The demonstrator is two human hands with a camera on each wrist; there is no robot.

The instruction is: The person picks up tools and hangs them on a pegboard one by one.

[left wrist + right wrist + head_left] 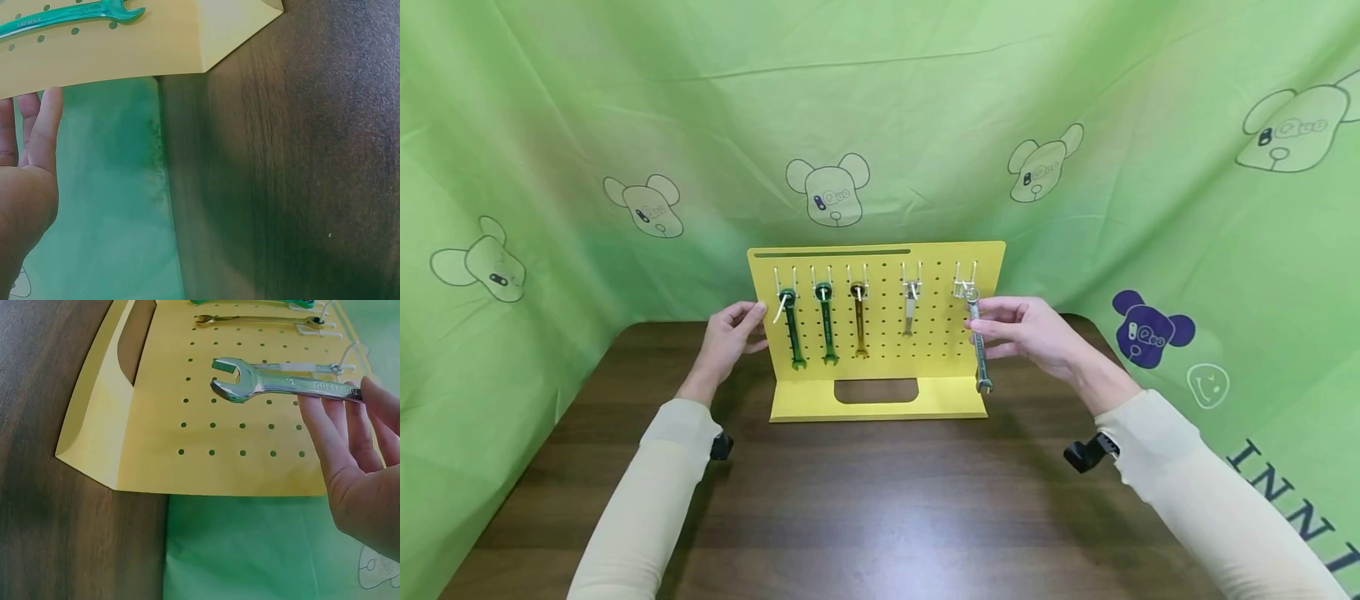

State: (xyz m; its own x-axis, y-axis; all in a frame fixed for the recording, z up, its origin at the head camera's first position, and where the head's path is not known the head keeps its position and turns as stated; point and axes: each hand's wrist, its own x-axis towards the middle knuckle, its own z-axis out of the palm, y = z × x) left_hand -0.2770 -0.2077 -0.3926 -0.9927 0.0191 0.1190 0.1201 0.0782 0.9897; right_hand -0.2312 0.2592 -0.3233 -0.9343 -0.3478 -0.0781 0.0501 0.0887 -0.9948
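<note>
My right hand (1033,333) pinches a silver combination wrench (980,350) between thumb and fingers, its open end hanging down. The ring end overlaps a white hook (964,286) at the right of a yellow pegboard (955,354). In the right wrist view the wrench's open jaw points away from the hand. My left hand (727,342) holds the board's left edge, thumb in front and the other fingers partly hidden behind it. Two green wrenches (828,329), a gold-brown wrench (860,321) and a smaller silver wrench (910,310) hang from other hooks.
The pegboard stands on a dark wooden table (880,492), its yellow foot (805,400) toward me with a cutout in the middle. A green curtain (722,108) printed with bear heads surrounds the table at the back and sides.
</note>
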